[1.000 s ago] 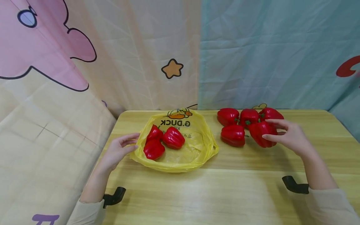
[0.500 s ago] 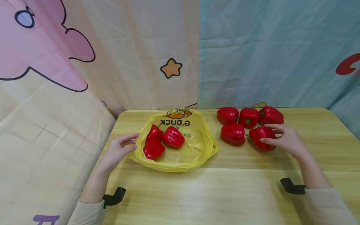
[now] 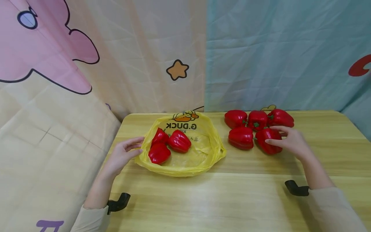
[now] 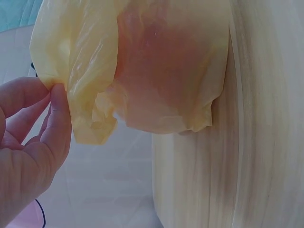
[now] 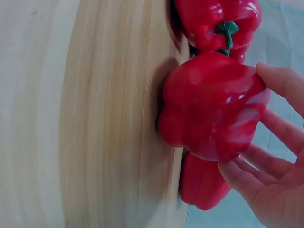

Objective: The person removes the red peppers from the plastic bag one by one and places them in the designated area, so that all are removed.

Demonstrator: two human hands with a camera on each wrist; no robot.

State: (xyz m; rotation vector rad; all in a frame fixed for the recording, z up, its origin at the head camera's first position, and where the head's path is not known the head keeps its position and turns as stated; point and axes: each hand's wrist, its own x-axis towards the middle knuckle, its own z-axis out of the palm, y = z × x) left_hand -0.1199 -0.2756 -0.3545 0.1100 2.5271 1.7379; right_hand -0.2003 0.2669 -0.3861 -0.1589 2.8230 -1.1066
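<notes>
Red pepper (image 3: 268, 144) sits on the table (image 3: 232, 199), your right hand (image 3: 291, 141) curled around it to lift it. Your left hand (image 3: 121, 156) pinches the yellow bag (image 3: 203, 151), keeping it open.

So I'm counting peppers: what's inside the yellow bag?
Three red peppers lie in the open yellow bag. Anything beneath them is covered.

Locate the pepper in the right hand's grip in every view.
Head: the gripped pepper lies right of centre, front right of the loose group.
Left wrist: not in it.
Right wrist: right of centre, between thumb and fingers.
Shared landmark: the wooden table.
</notes>
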